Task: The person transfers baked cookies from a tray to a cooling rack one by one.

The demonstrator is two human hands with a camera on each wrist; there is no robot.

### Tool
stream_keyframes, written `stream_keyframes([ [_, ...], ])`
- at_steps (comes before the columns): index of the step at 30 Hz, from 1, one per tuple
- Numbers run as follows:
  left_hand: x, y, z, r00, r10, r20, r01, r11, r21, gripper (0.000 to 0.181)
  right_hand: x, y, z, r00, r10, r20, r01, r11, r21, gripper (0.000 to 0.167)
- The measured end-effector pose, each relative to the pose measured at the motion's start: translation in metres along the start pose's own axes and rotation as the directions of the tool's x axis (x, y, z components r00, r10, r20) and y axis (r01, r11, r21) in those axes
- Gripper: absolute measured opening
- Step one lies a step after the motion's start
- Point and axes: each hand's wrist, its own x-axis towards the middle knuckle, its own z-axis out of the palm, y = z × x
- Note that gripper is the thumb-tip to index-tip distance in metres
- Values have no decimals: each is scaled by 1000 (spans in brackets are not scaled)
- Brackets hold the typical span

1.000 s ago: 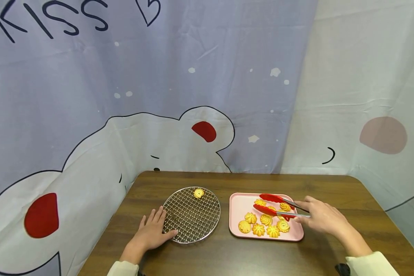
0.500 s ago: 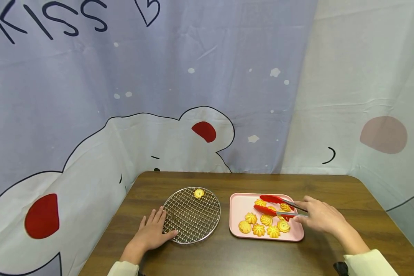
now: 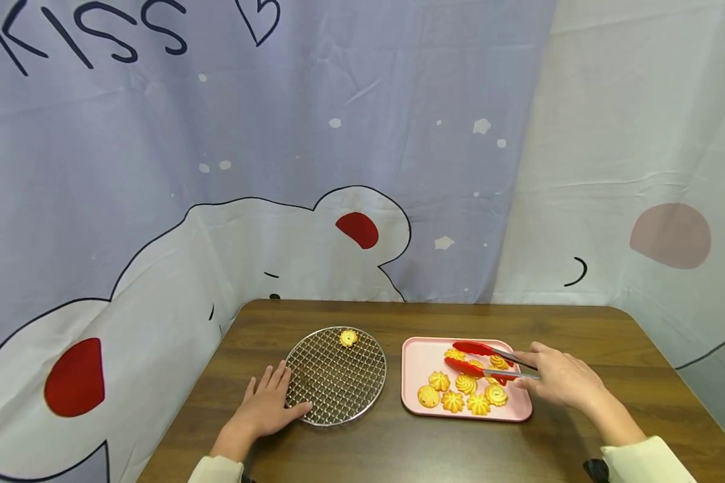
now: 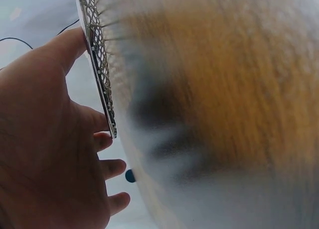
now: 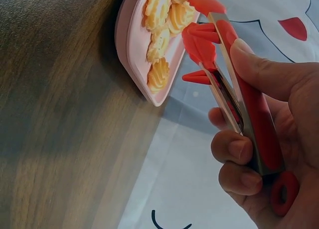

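Observation:
My right hand (image 3: pixel 564 378) grips a pair of red-tipped tongs (image 5: pixel 254 109), thumb on one arm and fingers curled round the other. The tongs' red tips spread apart over the back of a pink tray (image 3: pixel 412 355). Several piped yellow cookies (image 3: pixel 452 402) lie on that tray, some partly hidden under the tongs. At left, my left hand (image 3: pixel 264 404) rests with spread, straight fingers on the rim of a round wire rack (image 3: pixel 338 376). One swirled cookie (image 3: pixel 348 338) sits near the rack's far edge. In the left wrist view the hand (image 4: pixel 45 124) touches the rack's edge.
Both tray and rack stand on a brown wooden table (image 3: pixel 374 449), with a strip of tabletop between them. Behind the table hangs a printed cloth (image 3: pixel 447 168) that reaches down to its back edge.
The tongs' far tip has shifted very slightly left over the tray. My left hand, the rack and the cookies look the same as before.

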Motion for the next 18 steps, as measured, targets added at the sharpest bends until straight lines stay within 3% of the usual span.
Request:
stream_keyframes([
  [18, -1, 2, -3, 1000, 3, -5, -3, 1000, -2, 103, -1, -5, -7, 1000, -1, -30, 1, 1000, 5, 58],
])
